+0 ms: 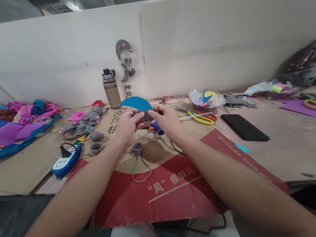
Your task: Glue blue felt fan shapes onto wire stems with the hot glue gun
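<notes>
A pale worktop (292, 156) stretches left to right before a white partition (222, 30). On it, centred at the near edge, lies a red and brown printed cardboard sheet (114, 212), probably laid there to protect the surface. A heap of pink, purple and blue fabric (12, 132) fills the far left, seemingly kept aside as stock. A dark-capped water bottle (112, 93) stands upright against the partition, out of the way. A black phone (244, 127) lies flat to the right; a blue and white power strip (65, 162), with a plug in it, sits left, likely for easy reach. In the middle, above the cardboard, the left hand (130, 125) and right hand (165, 118) pinch a blue half-round piece (135, 102) and a small grey piece (146, 116) between thumbs and fingers, apparently to keep them steady; whether they are joined is unclear. Nearer lies a grey yarn coil (136, 148), its end trailing in a loop.
</notes>
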Demonstrator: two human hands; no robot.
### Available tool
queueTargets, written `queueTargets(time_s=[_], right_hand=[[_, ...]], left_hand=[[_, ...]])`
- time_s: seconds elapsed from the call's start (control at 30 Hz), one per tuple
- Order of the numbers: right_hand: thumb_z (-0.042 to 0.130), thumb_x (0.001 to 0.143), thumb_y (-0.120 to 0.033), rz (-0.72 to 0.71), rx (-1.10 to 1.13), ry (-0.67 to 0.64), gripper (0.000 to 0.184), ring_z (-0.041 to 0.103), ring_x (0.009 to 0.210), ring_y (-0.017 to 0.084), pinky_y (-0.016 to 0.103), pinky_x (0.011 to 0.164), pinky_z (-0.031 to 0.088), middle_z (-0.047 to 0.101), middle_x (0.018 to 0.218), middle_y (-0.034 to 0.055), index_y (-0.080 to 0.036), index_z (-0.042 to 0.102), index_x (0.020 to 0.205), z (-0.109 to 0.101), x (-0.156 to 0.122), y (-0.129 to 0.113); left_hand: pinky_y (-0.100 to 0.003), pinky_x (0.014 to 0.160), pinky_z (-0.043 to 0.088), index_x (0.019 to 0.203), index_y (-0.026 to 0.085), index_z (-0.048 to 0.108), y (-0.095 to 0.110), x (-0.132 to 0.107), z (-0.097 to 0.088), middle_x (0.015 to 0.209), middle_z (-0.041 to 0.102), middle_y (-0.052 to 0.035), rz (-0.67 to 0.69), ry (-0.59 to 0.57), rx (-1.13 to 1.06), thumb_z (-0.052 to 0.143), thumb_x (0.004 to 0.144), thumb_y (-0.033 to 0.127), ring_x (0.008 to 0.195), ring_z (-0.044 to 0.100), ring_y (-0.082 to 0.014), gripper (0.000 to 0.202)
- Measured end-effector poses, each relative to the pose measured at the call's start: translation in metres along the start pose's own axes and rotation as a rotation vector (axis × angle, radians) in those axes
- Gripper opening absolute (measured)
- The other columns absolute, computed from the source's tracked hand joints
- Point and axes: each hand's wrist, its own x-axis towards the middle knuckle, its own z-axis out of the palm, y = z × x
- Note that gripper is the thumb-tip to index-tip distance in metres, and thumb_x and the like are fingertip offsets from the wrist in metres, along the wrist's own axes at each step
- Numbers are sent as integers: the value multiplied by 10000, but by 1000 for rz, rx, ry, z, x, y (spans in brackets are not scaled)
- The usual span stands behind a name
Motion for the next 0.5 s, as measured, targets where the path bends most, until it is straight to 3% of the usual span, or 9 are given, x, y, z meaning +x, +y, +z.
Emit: queueTargets(time_s=[0.13,0.3,0.4,0.5], right_hand=[[636,679,-398,127,190,-104,216,342,483,66,219,462,283,472,590,-54,-195,576,721,-4,2,-2],[683,635,-439,227,360,-216,288,295,451,53,216,426,206,456,587,-56,-200,542,711,-8,3,-5],[671,651,-412,270,328,-151,270,237,424,45,221,426,184,376,524,-79,-191,517,672,-6,4,-2],[640,671,-383,257,216,-58,239,281,425,49,221,431,215,413,545,-76,-189,515,735,-2,4,2]], left_hand=[[-320,680,567,678,145,539,7,1,-4,677,641,-9,-32,-50,-2,698,620,160,695,670,-167,169],[-279,638,565,697,136,572,11,3,-8,751,667,-44,-77,-117,-10,711,637,178,709,663,-160,157],[-255,631,563,723,120,588,8,4,-7,786,672,-66,-59,-98,38,725,649,221,722,654,-151,185],[-250,629,561,742,114,595,5,3,-5,777,669,-71,-30,-50,99,717,667,253,712,646,-143,200]])
